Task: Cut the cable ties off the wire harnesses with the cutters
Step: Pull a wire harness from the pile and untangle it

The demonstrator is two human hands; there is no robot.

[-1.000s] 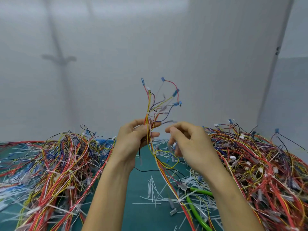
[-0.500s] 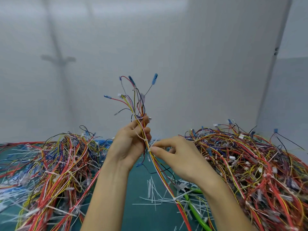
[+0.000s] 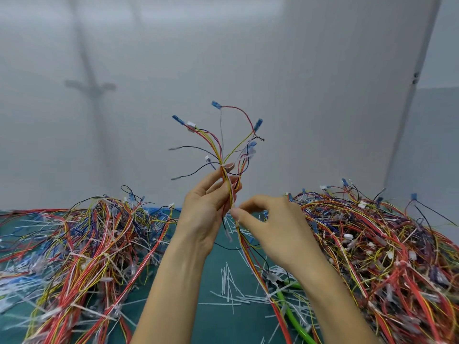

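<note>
Rising upright in front of the person, the wire harness (image 3: 230,194) is fanning out at the top into loose leads tipped with blue terminals (image 3: 216,104), while its tail is trailing down onto the green mat (image 3: 216,324). The left hand (image 3: 203,214) is gripping the bundle, fingers curled round it. Just below, the right hand (image 3: 275,229) is pinching the same bundle between thumb and forefinger, its fingertips (image 3: 237,214) pressing together on the wires. A small white bit is sitting right under the pinch, too small to call a tie for certain. Paler knots (image 3: 270,279) further down the tail are looking like cable ties not yet cut.

Neither hand is holding cutters. A green tube (image 3: 290,312) is lying by the tail, but I cannot tell whether it belongs to them.

White offcuts (image 3: 227,281) are littering the mat, so I am judging a fair number of ties already clipped. Big tangles are flanking the person, a left heap (image 3: 94,244) and a right heap (image 3: 385,256), both showing white ties, so plenty seems left.
</note>
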